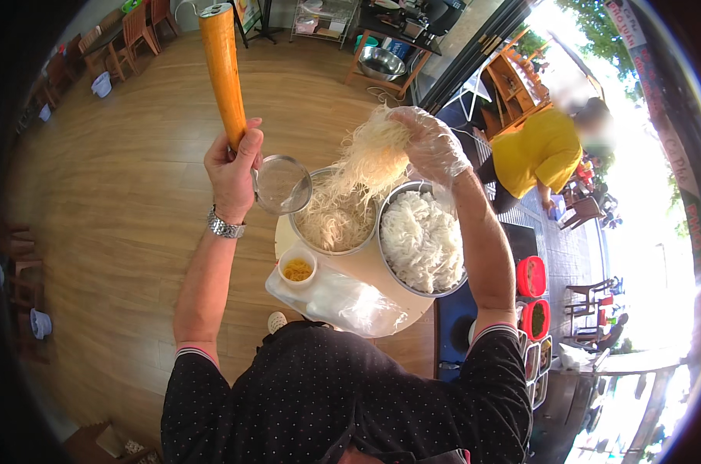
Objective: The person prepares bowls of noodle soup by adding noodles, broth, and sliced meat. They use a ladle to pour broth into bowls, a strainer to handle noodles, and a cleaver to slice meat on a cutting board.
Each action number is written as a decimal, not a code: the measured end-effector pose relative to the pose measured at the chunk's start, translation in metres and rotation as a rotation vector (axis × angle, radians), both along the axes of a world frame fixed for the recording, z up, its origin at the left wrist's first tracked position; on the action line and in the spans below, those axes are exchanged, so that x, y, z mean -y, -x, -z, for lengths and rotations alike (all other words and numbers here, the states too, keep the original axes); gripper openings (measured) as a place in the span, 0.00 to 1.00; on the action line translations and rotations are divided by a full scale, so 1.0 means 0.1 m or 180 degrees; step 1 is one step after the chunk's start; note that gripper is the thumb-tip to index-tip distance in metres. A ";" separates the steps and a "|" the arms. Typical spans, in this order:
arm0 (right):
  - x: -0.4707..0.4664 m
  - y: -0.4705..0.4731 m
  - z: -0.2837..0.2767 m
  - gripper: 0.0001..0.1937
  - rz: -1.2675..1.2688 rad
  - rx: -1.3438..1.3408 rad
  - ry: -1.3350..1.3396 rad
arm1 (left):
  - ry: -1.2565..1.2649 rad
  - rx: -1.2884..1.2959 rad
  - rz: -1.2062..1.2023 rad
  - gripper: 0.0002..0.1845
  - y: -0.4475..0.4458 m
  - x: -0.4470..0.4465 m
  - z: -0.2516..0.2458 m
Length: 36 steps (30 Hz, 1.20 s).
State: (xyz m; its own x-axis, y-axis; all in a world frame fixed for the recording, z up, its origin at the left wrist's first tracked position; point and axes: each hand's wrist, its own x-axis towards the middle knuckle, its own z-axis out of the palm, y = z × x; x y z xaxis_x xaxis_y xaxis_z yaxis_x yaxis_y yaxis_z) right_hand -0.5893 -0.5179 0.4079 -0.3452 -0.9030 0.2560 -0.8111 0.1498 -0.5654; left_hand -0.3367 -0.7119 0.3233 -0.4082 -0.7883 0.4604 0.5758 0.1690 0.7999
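Observation:
My left hand (233,168) grips the long wooden handle (220,69) of a strainer, which points up towards the camera. Its round wire-mesh basket (283,184) hangs just right of my fist. A clear plastic glove covers my right hand (434,142), which holds a bunch of thin pale noodles (373,153) up over a metal bowl. More thin beige noodles (333,223) fill that bowl. Beside it, under my right forearm, a second metal bowl (383,255) holds white rice noodles (423,240). A white tub (288,281) in front contains yellow strips.
The bowls stand on a small round table (426,304) with clear plastic bags (350,301) at its near side. Red-rimmed containers (531,276) line a counter to the right. A person in a yellow shirt (536,151) bends over outside. Wooden chairs (139,29) stand far left.

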 end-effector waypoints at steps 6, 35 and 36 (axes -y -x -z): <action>0.01 0.03 0.19 0.25 -0.0001 0.0305 0.0064 | -0.0123 -0.0055 -0.0125 0.14 0.07 0.01 0.03; -0.06 -0.18 -0.98 0.18 -0.0079 0.0080 0.0979 | -0.1099 0.0074 0.0302 0.12 0.82 -0.28 0.59; -0.05 -0.22 -1.02 0.17 -0.0030 0.0319 0.1033 | -0.1117 0.0014 0.0337 0.13 0.85 -0.29 0.61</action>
State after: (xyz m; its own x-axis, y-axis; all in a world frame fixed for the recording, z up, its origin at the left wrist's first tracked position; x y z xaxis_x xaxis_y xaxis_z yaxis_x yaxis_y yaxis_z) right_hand -0.5670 -0.5128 0.5100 -0.3752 -0.7832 0.4958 -0.7496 -0.0583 -0.6593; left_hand -0.4219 -0.6826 0.2621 -0.4974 -0.8512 0.1673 0.5717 -0.1766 0.8012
